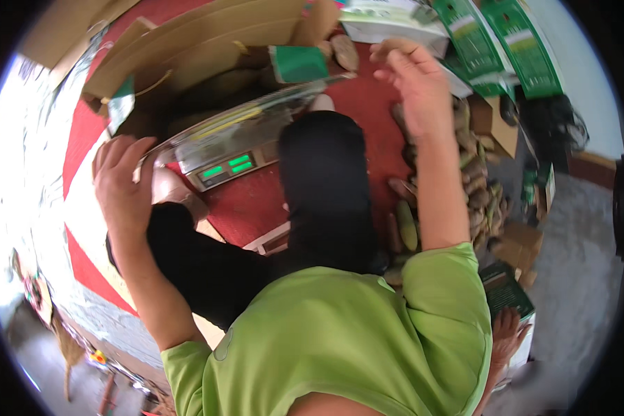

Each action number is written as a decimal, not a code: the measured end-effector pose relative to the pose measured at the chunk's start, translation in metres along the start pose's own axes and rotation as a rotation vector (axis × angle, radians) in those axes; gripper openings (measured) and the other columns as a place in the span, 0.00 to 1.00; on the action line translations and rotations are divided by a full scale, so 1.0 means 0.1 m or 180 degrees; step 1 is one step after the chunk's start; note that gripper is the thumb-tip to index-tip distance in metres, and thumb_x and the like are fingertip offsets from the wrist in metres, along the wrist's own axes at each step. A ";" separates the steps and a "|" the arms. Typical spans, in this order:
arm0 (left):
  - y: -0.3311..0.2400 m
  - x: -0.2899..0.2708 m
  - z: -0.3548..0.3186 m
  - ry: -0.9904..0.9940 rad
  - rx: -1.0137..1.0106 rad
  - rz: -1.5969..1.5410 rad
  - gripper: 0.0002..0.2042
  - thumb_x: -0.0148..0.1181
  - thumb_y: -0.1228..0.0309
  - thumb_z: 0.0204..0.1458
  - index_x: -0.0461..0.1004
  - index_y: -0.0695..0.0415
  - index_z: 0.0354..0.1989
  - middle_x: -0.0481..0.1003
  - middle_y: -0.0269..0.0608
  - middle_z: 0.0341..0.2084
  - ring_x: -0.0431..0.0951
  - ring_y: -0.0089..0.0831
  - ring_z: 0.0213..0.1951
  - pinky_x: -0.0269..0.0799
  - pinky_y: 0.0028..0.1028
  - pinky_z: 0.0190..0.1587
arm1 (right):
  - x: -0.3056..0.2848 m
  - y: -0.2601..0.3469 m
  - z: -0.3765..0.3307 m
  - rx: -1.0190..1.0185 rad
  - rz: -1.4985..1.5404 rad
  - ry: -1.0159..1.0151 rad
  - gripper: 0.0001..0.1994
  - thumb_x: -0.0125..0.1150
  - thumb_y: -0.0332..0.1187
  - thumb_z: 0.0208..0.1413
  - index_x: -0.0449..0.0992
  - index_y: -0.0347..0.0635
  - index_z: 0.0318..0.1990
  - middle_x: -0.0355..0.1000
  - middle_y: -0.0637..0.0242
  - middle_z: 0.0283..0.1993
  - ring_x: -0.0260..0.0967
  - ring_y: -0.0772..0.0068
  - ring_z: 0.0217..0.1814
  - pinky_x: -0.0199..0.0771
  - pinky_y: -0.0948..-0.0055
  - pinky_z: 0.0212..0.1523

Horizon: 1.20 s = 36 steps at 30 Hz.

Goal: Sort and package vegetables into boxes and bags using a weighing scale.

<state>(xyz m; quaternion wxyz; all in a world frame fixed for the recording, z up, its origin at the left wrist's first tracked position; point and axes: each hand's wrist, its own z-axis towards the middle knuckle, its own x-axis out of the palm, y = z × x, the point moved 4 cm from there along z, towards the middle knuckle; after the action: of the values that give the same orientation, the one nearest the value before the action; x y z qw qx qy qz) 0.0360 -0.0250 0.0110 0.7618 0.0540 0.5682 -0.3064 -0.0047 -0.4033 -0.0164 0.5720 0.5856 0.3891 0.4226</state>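
My left hand is at the left end of a shiny scale tray, its fingers bent round the corner. Below the tray sits a digital scale with lit green readouts, on red cloth. My right hand is raised beyond the tray's right end, apart from it, with fingers loosely bent and nothing visible in them. Beyond the tray stands a long open cardboard box; dark shapes inside are hard to make out. A green packet lies at its near edge, beside a brownish tuber.
A heap of long tubers lies to my right. Green printed boxes stand at the far right, near a small cardboard carton. At lower right, another person's hand rests by a dark green box.
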 end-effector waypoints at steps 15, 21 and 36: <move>0.16 0.14 -0.07 0.0314 0.0076 0.0060 0.09 0.61 0.78 0.49 0.78 0.60 0.40 0.77 0.38 0.36 0.75 0.35 0.41 0.68 0.34 0.48 | -0.59 -2.65 -2.19 0.2898 -0.2286 0.0526 0.11 0.59 0.36 0.49 0.79 0.47 0.40 0.78 0.60 0.38 0.76 0.61 0.43 0.74 0.65 0.45; 0.12 0.19 -0.01 0.0290 0.0260 0.0178 0.09 0.60 0.78 0.50 0.78 0.60 0.40 0.78 0.38 0.35 0.75 0.34 0.41 0.69 0.34 0.47 | -1.18 -3.19 -2.41 0.2143 -0.2373 -0.0028 0.11 0.56 0.36 0.51 0.79 0.44 0.38 0.78 0.60 0.38 0.76 0.59 0.42 0.74 0.64 0.45; 0.02 0.10 0.00 0.0029 -0.0088 0.0114 0.11 0.65 0.77 0.40 0.79 0.58 0.36 0.77 0.39 0.33 0.75 0.37 0.41 0.66 0.33 0.50 | -3.05 -1.92 -3.00 0.4230 -0.5720 -0.0222 0.32 0.65 0.41 0.47 0.61 0.60 0.63 0.54 0.70 0.68 0.47 0.60 0.71 0.55 0.53 0.65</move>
<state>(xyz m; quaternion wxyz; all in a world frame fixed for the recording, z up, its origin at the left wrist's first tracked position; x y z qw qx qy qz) 0.0388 -0.0279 0.0012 0.7653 0.0550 0.5747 -0.2846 -0.3850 -0.5794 -0.2270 0.2535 0.2925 0.8032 -0.4529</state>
